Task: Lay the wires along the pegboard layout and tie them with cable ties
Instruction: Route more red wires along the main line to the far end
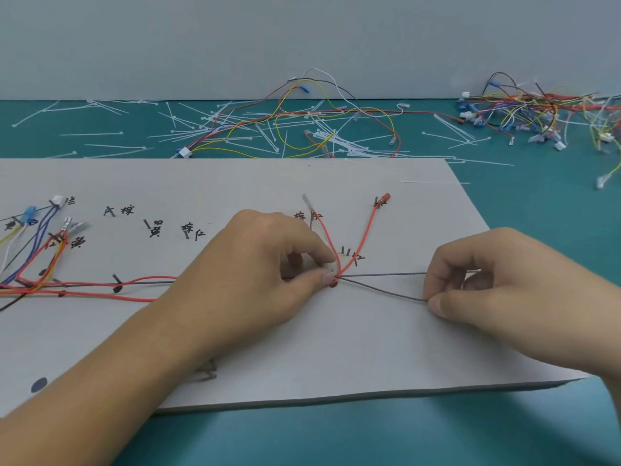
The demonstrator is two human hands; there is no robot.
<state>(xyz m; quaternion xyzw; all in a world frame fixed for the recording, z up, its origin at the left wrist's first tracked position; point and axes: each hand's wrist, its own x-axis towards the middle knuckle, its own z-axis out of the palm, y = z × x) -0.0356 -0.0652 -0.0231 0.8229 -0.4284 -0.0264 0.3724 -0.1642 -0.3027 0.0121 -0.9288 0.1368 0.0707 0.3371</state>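
A grey pegboard (302, 358) lies on the teal table, with small pegs and handwritten labels. Red wires (364, 233) run along it from a mixed bundle (37, 264) at the left and fork upward near the middle. My left hand (265, 277) pinches the wires at the fork, beside a dark dot on the board. My right hand (497, 280) pinches a thin grey cable tie (383, 290). The tie's two strands run from the fork to my right fingers.
Loose white cable ties (235, 129) lie scattered over the table behind the board. A finished harness (302, 119) lies among them, and a pile of wires with connectors (537, 112) sits at the far right. A grey wall stands behind.
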